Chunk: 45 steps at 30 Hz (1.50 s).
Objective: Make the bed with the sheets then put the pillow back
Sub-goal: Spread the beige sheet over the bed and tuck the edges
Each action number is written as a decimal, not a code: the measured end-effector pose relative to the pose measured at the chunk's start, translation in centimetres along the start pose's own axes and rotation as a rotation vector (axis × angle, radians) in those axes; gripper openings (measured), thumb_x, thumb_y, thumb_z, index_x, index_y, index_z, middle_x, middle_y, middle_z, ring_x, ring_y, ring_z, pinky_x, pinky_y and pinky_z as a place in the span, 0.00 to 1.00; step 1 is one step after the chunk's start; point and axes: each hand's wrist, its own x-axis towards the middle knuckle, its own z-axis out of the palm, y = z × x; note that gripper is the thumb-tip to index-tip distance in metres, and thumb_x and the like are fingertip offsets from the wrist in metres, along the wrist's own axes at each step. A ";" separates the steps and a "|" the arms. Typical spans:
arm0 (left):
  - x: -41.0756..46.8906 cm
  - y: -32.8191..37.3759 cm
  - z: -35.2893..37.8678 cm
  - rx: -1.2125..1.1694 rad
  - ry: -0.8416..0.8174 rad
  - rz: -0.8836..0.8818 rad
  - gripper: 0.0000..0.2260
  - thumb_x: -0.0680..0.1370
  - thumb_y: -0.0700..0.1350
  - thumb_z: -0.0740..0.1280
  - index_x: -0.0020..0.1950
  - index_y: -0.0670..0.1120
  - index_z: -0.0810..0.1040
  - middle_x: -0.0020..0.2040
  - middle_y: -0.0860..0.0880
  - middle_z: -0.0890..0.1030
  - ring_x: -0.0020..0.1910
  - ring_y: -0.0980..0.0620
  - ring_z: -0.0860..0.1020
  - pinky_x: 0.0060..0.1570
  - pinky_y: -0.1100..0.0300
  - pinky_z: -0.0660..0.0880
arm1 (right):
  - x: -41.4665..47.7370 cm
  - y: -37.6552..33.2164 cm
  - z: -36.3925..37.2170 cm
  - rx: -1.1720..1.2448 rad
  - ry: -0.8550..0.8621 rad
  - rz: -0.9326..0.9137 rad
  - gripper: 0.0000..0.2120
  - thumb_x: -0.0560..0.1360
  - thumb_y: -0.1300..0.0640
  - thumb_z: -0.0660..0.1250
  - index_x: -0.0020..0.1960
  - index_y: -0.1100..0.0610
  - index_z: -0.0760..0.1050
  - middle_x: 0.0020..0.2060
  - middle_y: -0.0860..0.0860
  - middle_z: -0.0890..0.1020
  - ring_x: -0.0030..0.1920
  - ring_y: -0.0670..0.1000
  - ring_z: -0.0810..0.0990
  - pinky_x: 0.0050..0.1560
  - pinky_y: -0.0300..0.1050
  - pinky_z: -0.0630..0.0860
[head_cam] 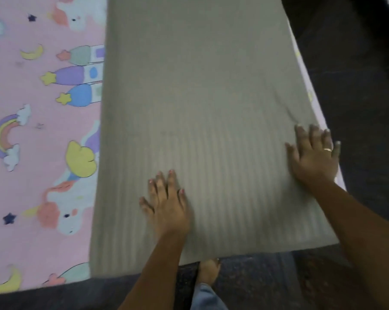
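Smoothing the grey sheet [200,108], a long strip over the pink sheet [32,153]. Pressing both palms on it, fingers straight and slightly spread, pinching nothing: left hand [166,204] by its near edge, right hand [314,157] at its right edge. Judging the pink sheet already laid and the grey one nearly flat; seeing no pillow, so probably leaving that for last. Standing on dark floor [356,86] right of the grey sheet, bare foot [208,270] just below its near edge.

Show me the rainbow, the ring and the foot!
rainbow [0,136], head view, on its curved stripes
ring [328,149], head view, on the gold band around a finger
foot [208,271], head view, on the top of the bare foot
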 end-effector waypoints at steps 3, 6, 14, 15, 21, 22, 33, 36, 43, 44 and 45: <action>0.3 2.1 0.2 -0.042 0.043 0.005 0.23 0.82 0.54 0.46 0.78 0.53 0.49 0.79 0.49 0.50 0.78 0.48 0.46 0.71 0.39 0.43 | 0.6 -2.4 -0.4 0.060 0.082 0.071 0.31 0.77 0.43 0.45 0.75 0.58 0.60 0.73 0.60 0.63 0.73 0.63 0.60 0.71 0.66 0.56; 1.5 4.1 0.1 -0.019 0.005 0.022 0.24 0.83 0.54 0.48 0.78 0.54 0.45 0.79 0.50 0.45 0.77 0.49 0.42 0.72 0.42 0.42 | -1.4 -11.4 0.4 0.191 0.089 -0.246 0.31 0.75 0.44 0.47 0.73 0.57 0.65 0.72 0.58 0.67 0.72 0.61 0.64 0.70 0.60 0.57; 3.2 5.3 -0.4 0.072 -0.019 0.028 0.26 0.82 0.55 0.46 0.78 0.53 0.41 0.79 0.50 0.42 0.77 0.48 0.40 0.73 0.41 0.45 | 3.5 -7.7 1.9 0.041 0.000 -0.515 0.27 0.77 0.40 0.48 0.74 0.44 0.60 0.74 0.48 0.64 0.74 0.54 0.61 0.70 0.56 0.56; 3.3 5.6 -0.6 0.059 -0.028 0.006 0.26 0.82 0.55 0.46 0.78 0.53 0.41 0.79 0.50 0.42 0.77 0.47 0.40 0.72 0.40 0.45 | 5.3 -4.9 1.5 0.004 0.040 -0.394 0.27 0.77 0.40 0.47 0.75 0.45 0.58 0.75 0.49 0.63 0.74 0.55 0.60 0.70 0.57 0.55; 5.1 9.3 -1.5 0.014 -0.092 -0.086 0.28 0.82 0.56 0.49 0.78 0.53 0.41 0.78 0.51 0.40 0.76 0.43 0.39 0.68 0.31 0.50 | 8.8 -3.9 -1.9 0.065 0.114 0.058 0.27 0.80 0.46 0.52 0.76 0.57 0.57 0.76 0.56 0.59 0.76 0.60 0.55 0.72 0.61 0.52; 5.5 9.9 -1.6 0.022 -0.101 -0.039 0.28 0.82 0.56 0.50 0.78 0.53 0.41 0.78 0.51 0.40 0.77 0.44 0.39 0.68 0.32 0.50 | 8.4 -6.4 -2.1 0.054 0.102 -0.070 0.27 0.80 0.46 0.52 0.76 0.57 0.57 0.75 0.56 0.59 0.75 0.59 0.56 0.71 0.60 0.55; 10.8 11.7 -2.1 0.101 -0.145 0.303 0.29 0.80 0.62 0.50 0.77 0.60 0.41 0.78 0.54 0.39 0.76 0.49 0.37 0.69 0.34 0.42 | 11.3 -3.6 0.0 0.011 0.039 -0.199 0.28 0.79 0.41 0.47 0.77 0.47 0.55 0.76 0.50 0.59 0.76 0.56 0.56 0.73 0.60 0.50; 12.9 11.0 -3.0 0.081 -0.151 0.322 0.29 0.79 0.63 0.52 0.77 0.61 0.42 0.78 0.53 0.39 0.77 0.48 0.37 0.70 0.37 0.42 | 13.4 -3.8 -1.5 0.171 0.001 0.165 0.28 0.81 0.43 0.49 0.78 0.53 0.51 0.77 0.53 0.55 0.77 0.57 0.49 0.74 0.61 0.44; 18.9 7.7 -6.6 0.032 -0.113 0.260 0.27 0.82 0.55 0.53 0.78 0.57 0.45 0.79 0.50 0.41 0.77 0.47 0.40 0.73 0.43 0.44 | 9.0 -21.3 -1.9 0.157 -0.138 -0.530 0.29 0.79 0.42 0.45 0.78 0.50 0.52 0.77 0.51 0.57 0.77 0.55 0.52 0.74 0.60 0.50; 20.0 7.2 -7.2 0.029 -0.100 0.235 0.27 0.82 0.53 0.54 0.78 0.55 0.46 0.79 0.50 0.42 0.77 0.46 0.41 0.73 0.44 0.45 | 8.2 -23.9 -1.7 0.158 -0.208 -0.652 0.27 0.80 0.42 0.45 0.78 0.48 0.49 0.77 0.48 0.55 0.77 0.53 0.50 0.75 0.58 0.49; 21.3 6.7 -7.7 0.038 -0.093 0.209 0.27 0.81 0.51 0.54 0.78 0.53 0.47 0.79 0.50 0.42 0.77 0.46 0.42 0.73 0.43 0.47 | 8.3 -25.7 -1.4 0.152 -0.246 -0.733 0.26 0.81 0.43 0.45 0.78 0.47 0.47 0.77 0.46 0.54 0.77 0.51 0.49 0.75 0.57 0.46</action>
